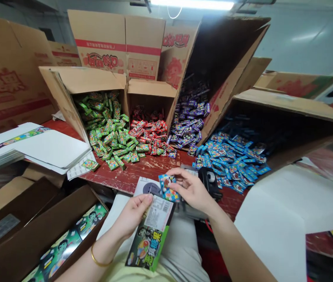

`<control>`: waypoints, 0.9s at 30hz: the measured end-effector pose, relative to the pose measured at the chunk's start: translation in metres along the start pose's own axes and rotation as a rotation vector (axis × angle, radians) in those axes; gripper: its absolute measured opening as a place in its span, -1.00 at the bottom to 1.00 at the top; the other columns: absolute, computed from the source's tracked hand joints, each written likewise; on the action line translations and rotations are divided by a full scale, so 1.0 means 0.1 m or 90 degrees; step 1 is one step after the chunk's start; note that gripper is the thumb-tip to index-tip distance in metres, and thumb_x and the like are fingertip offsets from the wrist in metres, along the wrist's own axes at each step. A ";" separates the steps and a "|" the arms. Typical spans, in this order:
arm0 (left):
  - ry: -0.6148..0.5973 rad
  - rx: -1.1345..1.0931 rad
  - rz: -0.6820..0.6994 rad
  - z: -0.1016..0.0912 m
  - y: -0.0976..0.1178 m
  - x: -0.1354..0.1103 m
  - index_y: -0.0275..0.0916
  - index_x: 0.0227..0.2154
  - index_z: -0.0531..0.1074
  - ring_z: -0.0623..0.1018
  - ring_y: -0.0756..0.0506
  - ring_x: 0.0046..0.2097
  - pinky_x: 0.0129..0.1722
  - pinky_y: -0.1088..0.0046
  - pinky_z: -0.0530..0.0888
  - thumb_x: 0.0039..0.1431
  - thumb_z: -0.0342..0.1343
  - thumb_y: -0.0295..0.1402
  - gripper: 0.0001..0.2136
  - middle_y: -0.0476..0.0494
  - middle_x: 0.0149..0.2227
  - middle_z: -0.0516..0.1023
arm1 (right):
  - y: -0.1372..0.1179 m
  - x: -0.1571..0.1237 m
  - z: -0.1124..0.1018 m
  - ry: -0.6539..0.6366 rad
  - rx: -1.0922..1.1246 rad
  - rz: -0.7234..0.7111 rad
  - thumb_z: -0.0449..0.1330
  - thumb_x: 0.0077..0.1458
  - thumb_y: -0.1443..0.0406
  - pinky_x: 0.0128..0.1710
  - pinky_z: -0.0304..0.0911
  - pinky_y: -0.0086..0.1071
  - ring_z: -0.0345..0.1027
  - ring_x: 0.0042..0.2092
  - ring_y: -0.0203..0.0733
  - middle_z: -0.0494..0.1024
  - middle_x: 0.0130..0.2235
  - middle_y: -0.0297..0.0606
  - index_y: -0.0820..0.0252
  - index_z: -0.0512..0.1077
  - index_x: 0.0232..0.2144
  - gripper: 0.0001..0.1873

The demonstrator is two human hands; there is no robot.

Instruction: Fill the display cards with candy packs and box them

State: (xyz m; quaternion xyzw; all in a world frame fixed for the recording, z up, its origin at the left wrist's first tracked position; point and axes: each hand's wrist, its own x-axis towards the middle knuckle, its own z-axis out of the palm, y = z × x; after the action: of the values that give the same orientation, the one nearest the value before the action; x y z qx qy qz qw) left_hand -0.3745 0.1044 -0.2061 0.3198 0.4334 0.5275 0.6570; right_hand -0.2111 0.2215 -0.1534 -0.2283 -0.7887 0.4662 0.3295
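My left hand (132,214) grips a flat green-and-black printed carton (151,235) by its top edge, held over my lap. My right hand (190,188) pinches a few small blue candy packets (166,187) just above the carton's open top. On the red table ahead, four tipped cardboard boxes spill piles of small packets: green packets (107,133), red packets (148,135), purple packets (188,125) and blue packets (231,158). The blue pile lies nearest my right hand.
A black tape dispenser (210,181) sits beside my right hand. Stacked flat white cartons (39,147) lie at left, more white sheets (284,211) at right. A brown box (51,239) at lower left holds filled green cartons. Large cardboard boxes (7,74) ring the table.
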 end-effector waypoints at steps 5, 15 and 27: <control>0.025 0.066 0.024 0.03 -0.10 0.08 -0.37 -0.47 0.32 0.21 0.08 -0.51 -0.48 0.58 0.18 0.10 0.09 -0.01 -0.58 -0.02 -0.54 0.30 | -0.09 0.15 -0.09 -0.124 -0.152 -0.048 0.02 0.19 0.35 -0.15 0.21 -0.35 0.31 -0.22 -0.24 0.43 -0.31 -0.17 0.28 0.47 -0.35 -0.77; 0.114 0.042 0.033 -0.07 -0.12 0.19 -0.38 -0.41 0.42 0.34 0.02 -0.44 -0.40 0.55 0.27 -0.05 0.15 0.09 -0.49 -0.08 -0.51 0.42 | 0.28 0.01 0.21 -0.071 0.034 0.097 0.31 -0.07 0.23 -0.15 0.26 -0.34 0.37 -0.17 -0.18 0.47 -0.17 -0.15 0.24 0.46 -0.48 -0.82; 0.252 0.017 0.168 -0.36 -0.38 0.49 -0.09 0.15 0.09 0.51 -0.12 -0.10 -0.06 0.42 0.38 -0.02 0.23 -0.09 -0.31 -0.19 -0.05 0.49 | 2.19 1.51 -0.45 0.443 -0.244 0.497 0.30 -0.14 0.27 0.10 0.00 0.02 0.09 0.14 0.14 0.30 0.04 0.12 0.41 0.40 -0.21 -0.58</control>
State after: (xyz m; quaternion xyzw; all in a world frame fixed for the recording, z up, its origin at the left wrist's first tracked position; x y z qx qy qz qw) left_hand -0.3878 0.1413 -0.2656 0.2724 0.5153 0.6555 0.4802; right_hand -0.2693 0.4496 -0.2857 -0.7000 -0.5608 0.2989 0.3257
